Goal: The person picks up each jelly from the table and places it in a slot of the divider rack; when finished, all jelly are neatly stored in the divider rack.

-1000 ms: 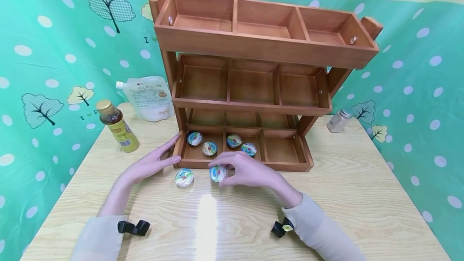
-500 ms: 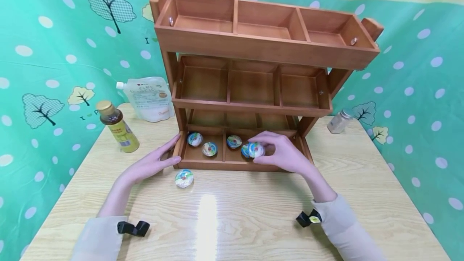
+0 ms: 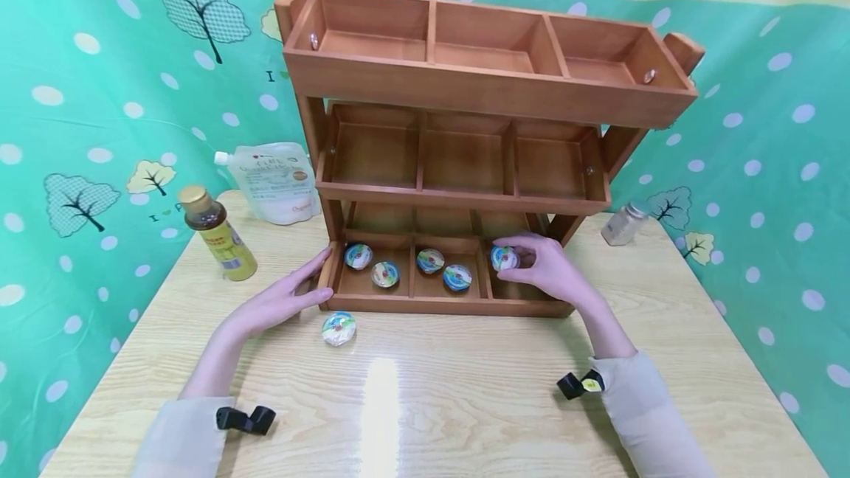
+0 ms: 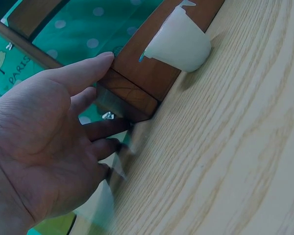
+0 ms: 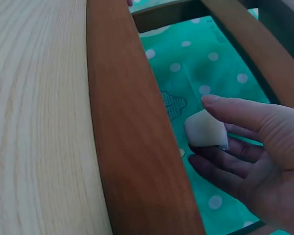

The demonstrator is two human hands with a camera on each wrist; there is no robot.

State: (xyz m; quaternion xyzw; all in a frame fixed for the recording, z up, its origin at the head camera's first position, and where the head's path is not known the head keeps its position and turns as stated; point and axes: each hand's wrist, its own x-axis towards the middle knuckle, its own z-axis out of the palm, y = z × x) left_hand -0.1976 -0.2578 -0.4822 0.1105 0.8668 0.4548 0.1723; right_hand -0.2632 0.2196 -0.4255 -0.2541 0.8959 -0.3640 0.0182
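Observation:
A small foil-lidded jelly cup (image 3: 505,258) is pinched between the thumb and fingers of my right hand (image 3: 547,268), inside the right compartment of the rack's bottom tray (image 3: 451,305). In the right wrist view that cup (image 5: 206,129) shows its pale side. My left hand (image 3: 275,303) touches the tray's left end with its fingers extended. Two cups (image 3: 358,257) sit in the left compartment and two more cups (image 3: 457,277) in the middle one. Another cup (image 3: 339,328) stands on the table in front of the tray, near my left hand; the left wrist view shows this pale cup (image 4: 179,41) too.
Above the bottom tray rise the wooden rack's other tiers (image 3: 491,83), each split into compartments. Left of it stand a brown-and-yellow bottle (image 3: 222,238) and a white spouted pouch (image 3: 275,186). A small glass jar (image 3: 624,223) is at the right on the wooden table (image 3: 465,404).
My right hand has taken a cup from the table in front of the tray and carried it right, past the middle compartment, into the right one. My left hand has stayed put.

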